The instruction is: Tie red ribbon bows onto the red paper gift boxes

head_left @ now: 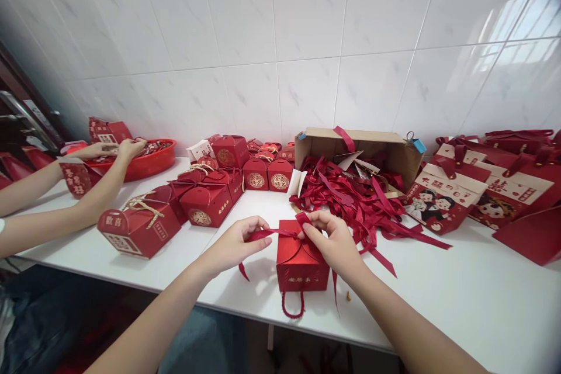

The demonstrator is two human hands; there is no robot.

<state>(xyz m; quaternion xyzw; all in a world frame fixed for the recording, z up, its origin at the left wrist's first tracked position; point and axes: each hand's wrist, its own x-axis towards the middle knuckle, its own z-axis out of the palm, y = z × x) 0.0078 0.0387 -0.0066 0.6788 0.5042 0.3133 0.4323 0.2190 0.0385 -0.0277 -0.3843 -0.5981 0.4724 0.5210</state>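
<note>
A small red gift box [301,263] with gold print stands near the front edge of the white table [460,298]; a red cord handle hangs from its front over the edge. A red ribbon [280,232] runs across its top. My left hand [239,241] pinches the ribbon's left part, my right hand [331,239] pinches its right end at the box top. Both hands are closed on the ribbon, one on each side of the box.
A cardboard box [394,149] spills a pile of red ribbons [359,201] behind my hands. Several closed red boxes [205,201] stand left and at the back. Red paper bags [442,196] lie at right. Another person's arms [65,198] reach toward a red basin [146,165] at left.
</note>
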